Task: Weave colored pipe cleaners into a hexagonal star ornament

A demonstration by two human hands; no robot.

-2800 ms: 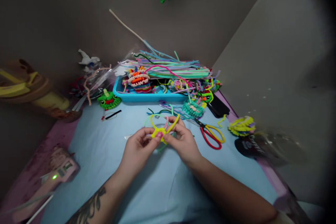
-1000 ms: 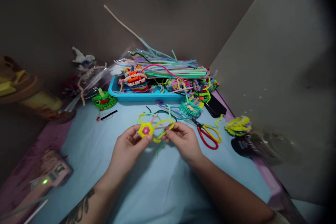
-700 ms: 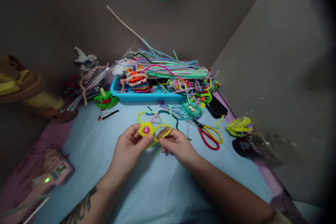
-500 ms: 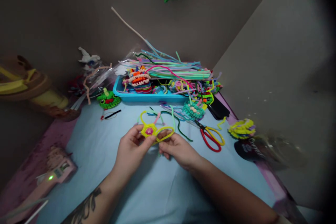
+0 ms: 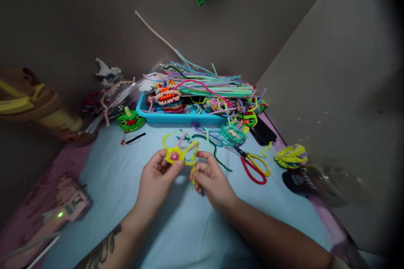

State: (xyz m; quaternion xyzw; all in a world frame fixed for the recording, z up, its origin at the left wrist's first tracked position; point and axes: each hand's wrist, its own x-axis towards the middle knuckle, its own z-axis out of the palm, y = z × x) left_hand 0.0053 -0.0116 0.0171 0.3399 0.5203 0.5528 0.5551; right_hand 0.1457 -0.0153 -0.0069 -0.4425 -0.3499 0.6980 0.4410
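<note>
My left hand (image 5: pixel 158 176) pinches a small yellow pipe-cleaner piece (image 5: pixel 174 155) with a pink centre, held just above the light blue table cover (image 5: pixel 126 176). Yellow loops stick out of the piece at the top and right. My right hand (image 5: pixel 210 178) is closed on one yellow pipe-cleaner strand (image 5: pixel 193 160) coming from it, pulled down between both hands. Both hands sit close together at the middle of the table.
A blue tray (image 5: pixel 176 117) heaped with coloured pipe cleaners stands behind. A teal woven piece (image 5: pixel 232 133), red-and-yellow scissors (image 5: pixel 254 166), a black phone (image 5: pixel 263 132) and a yellow woven piece (image 5: pixel 291 155) lie to the right. A green frog figure (image 5: pixel 130 120) and a glue gun (image 5: pixel 65 210) are left.
The yellow piece was turned so its pink centre faces up. My right hand moved down the strand and drew its loop smaller and tighter against the piece.
</note>
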